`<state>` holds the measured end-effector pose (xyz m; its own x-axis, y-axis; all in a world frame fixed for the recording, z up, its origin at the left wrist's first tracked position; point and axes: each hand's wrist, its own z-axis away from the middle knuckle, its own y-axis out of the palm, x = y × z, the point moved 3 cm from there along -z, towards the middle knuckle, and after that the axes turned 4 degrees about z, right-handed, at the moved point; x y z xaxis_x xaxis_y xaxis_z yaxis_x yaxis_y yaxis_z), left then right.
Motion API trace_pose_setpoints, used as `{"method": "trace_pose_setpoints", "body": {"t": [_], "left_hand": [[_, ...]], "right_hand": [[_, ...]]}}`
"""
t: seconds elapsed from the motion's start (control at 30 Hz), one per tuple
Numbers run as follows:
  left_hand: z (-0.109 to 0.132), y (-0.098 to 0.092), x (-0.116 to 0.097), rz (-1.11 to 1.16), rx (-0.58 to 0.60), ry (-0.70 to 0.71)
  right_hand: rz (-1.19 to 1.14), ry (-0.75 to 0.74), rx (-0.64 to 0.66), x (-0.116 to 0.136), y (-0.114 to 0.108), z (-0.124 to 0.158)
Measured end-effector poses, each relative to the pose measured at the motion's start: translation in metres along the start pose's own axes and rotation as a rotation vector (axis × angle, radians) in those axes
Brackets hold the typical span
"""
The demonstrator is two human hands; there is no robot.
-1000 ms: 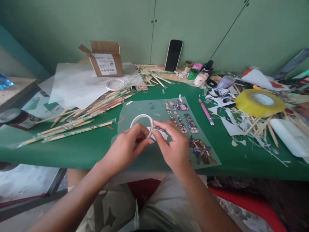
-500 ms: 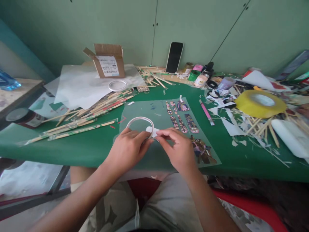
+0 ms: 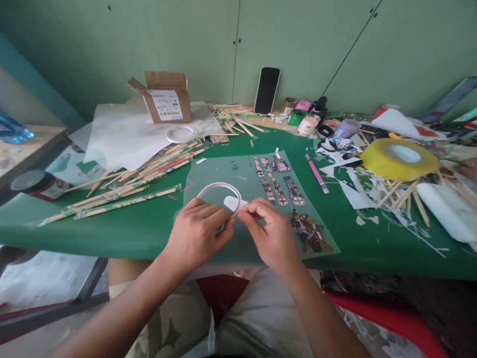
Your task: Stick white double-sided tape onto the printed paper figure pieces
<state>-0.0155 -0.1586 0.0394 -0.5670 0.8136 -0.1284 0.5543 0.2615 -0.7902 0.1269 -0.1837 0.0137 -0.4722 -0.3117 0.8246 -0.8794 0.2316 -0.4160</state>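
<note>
A white ring point(image 3: 219, 185) is gripped by my left hand point(image 3: 201, 229), whose fingers wrap over its near side. Pinched at the ring's right edge, my right hand point(image 3: 270, 228) has its fingertips close to those of the left; any small piece between them is too hidden to tell. A white rounded piece point(image 3: 231, 203) shows inside and behind the ring, touching the right fingertips or lying just beyond them. Beneath both hands lies a translucent sheet point(image 3: 212, 169). Several patterned cutouts point(image 3: 293, 190) rest on its right part.
Wrapped sticks point(image 3: 126, 204) lie at the left, near a dark jar point(image 3: 39, 184). Behind stand an open carton point(image 3: 167, 107) and a phone point(image 3: 267, 90). A pink cutter point(image 3: 316, 173), yellow tape roll point(image 3: 398, 159) and paper scraps point(image 3: 356, 194) are at the right. Another person's hand point(image 3: 467, 169) shows at the right edge.
The ring has shifted slightly right and tilted a little. My right fingertips have closed in on its right edge. The view has moved slightly.
</note>
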Motion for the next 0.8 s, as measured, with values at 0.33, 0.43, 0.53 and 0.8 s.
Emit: {"method": "trace_pose_setpoints", "body": {"t": [0.33, 0.43, 0.53, 0.8], "left_hand": [[0.011, 0.006, 0.044, -0.15, 0.106, -0.219], [0.004, 0.007, 0.049, -0.055, 0.134, -0.401], [-0.008, 0.009, 0.034, 0.456, 0.152, -0.566], [-0.01, 0.026, 0.007, 1.351, 0.156, -0.929]], "right_hand": [[-0.697, 0.39, -0.311, -0.037, -0.027, -0.009], [-0.82, 0.425, -0.133, -0.026, -0.016, 0.0], [-0.821, 0.386, -0.045, -0.017, -0.007, 0.009], [-0.426, 0.208, 0.072, -0.011, -0.01, 0.021]]}}
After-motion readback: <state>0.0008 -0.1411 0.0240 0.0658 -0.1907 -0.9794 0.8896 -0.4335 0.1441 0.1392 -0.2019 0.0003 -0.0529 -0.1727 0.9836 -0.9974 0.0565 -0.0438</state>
